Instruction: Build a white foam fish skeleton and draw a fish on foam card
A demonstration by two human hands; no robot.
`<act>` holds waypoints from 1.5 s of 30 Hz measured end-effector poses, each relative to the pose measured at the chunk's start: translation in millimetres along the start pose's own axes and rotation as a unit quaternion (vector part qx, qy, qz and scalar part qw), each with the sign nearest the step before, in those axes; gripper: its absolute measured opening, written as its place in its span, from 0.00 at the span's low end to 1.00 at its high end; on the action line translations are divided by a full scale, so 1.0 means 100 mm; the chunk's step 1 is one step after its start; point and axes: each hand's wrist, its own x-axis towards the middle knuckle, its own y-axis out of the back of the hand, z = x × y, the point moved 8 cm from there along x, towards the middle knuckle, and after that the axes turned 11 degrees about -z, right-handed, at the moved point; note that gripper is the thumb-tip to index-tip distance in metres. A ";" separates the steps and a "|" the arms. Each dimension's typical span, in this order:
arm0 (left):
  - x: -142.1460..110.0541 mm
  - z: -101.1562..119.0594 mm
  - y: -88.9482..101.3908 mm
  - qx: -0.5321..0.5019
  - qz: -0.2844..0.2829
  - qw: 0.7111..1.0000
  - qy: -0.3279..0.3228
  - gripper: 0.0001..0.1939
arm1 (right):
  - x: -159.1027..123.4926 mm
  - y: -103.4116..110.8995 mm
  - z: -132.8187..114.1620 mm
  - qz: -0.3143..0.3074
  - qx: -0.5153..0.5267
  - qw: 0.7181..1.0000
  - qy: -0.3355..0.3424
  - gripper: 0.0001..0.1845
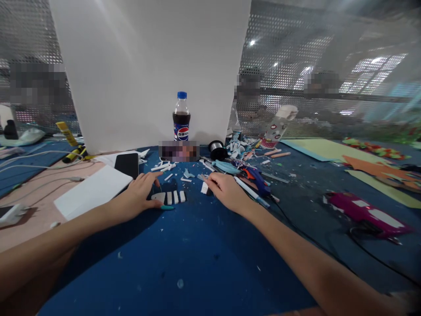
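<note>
My left hand [143, 193] rests on the blue table with thumb and index finger spread apart around a rounded white piece [159, 197]. That piece lies in line with several short white strips [175, 197], with dark gaps between, like a small striped fish. A slim turquoise piece [167, 207] sits by the thumb tip. My right hand [225, 189] is closed in a pinch, and a small translucent strip [201, 177] sticks out from its fingertips. Just under those fingers is a small white block [204, 188]. Its other fingers are curled and partly hidden.
Behind the hands stand a cola bottle [182, 118] and a wire spool [217, 150]. White and blue scraps [238, 147] are heaped beside a blue glue gun [259, 180]. A purple corded tool [365, 213] lies right; white paper [94, 192] and a dark phone-like slab [126, 164] lie left.
</note>
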 end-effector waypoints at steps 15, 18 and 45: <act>-0.04 -0.05 0.07 0.087 -0.006 0.996 -0.036 0.32 | 0.04 -0.13 -0.13 -0.014 0.003 0.999 0.041 0.19; -0.08 0.05 0.10 0.111 0.053 0.991 -0.061 0.33 | 0.04 -0.15 -0.14 -0.018 -0.020 0.999 0.043 0.18; -0.41 0.59 0.20 0.117 0.241 0.929 -0.254 0.32 | -0.10 -0.03 -0.01 -0.079 0.037 0.996 0.037 0.20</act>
